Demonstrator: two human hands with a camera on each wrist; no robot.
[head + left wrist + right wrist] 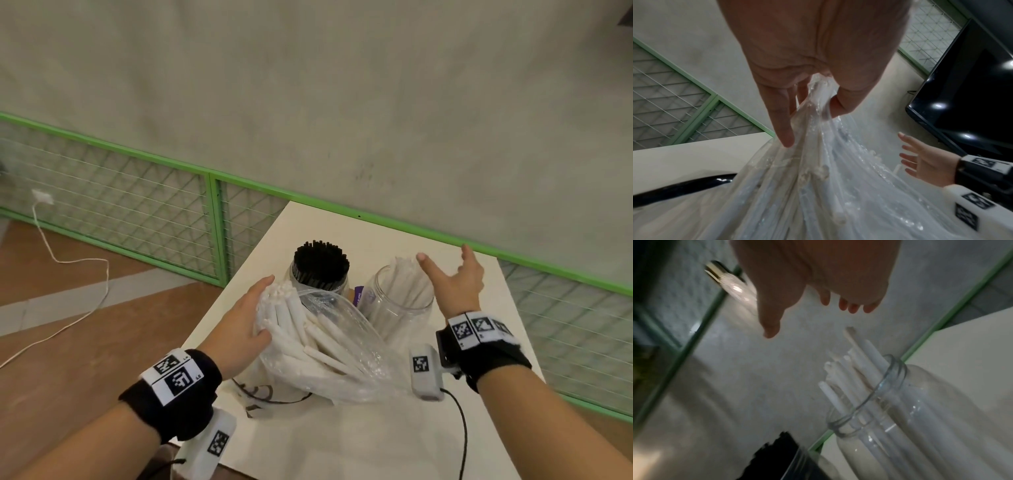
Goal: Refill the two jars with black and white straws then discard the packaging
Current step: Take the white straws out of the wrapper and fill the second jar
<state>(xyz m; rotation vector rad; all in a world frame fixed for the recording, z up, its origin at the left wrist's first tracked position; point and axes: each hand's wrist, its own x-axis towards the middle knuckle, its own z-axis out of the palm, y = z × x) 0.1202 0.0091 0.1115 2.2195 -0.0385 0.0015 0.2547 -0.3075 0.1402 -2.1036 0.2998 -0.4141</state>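
On the white table (359,438) stand two clear jars. The left jar (320,274) is packed with black straws (777,456). The right jar (400,305) (890,410) holds a few white straws (857,363) leaning to one side. My left hand (257,310) (813,123) pinches a clear plastic bag of white wrapped straws (318,346) (818,186) in front of the jars, its open mouth toward the black-straw jar. My right hand (445,265) (812,316) hovers over the right jar with fingers spread, touching nothing.
A paper bag with a dark handle (263,397) lies under the plastic bag. A small purple-labelled item (359,294) sits between the jars. A green mesh fence (212,219) runs behind the table. A black screen (972,81) stands to the right.
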